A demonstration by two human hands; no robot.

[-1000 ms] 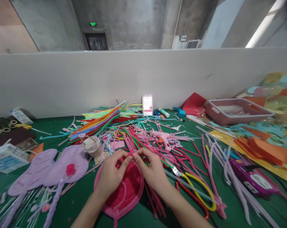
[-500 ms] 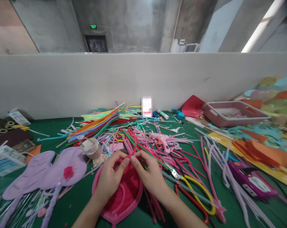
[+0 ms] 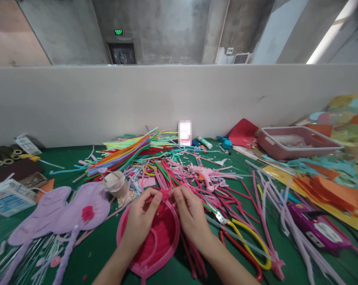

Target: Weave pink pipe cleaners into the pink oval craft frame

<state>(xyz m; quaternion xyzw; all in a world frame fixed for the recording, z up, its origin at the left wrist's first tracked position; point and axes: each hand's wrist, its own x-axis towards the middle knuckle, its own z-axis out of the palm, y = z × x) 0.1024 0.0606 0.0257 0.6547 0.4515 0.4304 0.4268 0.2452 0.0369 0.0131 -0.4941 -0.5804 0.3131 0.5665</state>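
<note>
Between my two hands is a small coil of hot-pink pipe cleaner [image 3: 165, 195], its strands curled close together. My left hand [image 3: 143, 217] pinches the coil's left side between thumb and index finger. On the other side, the fingertips of my right hand [image 3: 190, 215] are closed at its right edge, with the thumb mostly hidden. Under both hands lies a round pink piece [image 3: 163, 235] with a red inside, a paler raised rim and a point at the near end. A curved pink strip is on its face. My left wrist covers part of it.
A lilac butterfly-like shape [image 3: 63, 208] and a cup [image 3: 115, 184] are to the left. Behind are bundled coloured pipe cleaners [image 3: 122, 154] and a pink glue gun [image 3: 207, 176]. Yellow-handled scissors [image 3: 247, 241], a purple device [image 3: 315, 227] and a pink tray [image 3: 300, 152] stand at right.
The pink strand that stood up between my fingertips now shows as a coil. My right hand has shifted slightly right, away from my left thumb. The whole view has turned a little.
</note>
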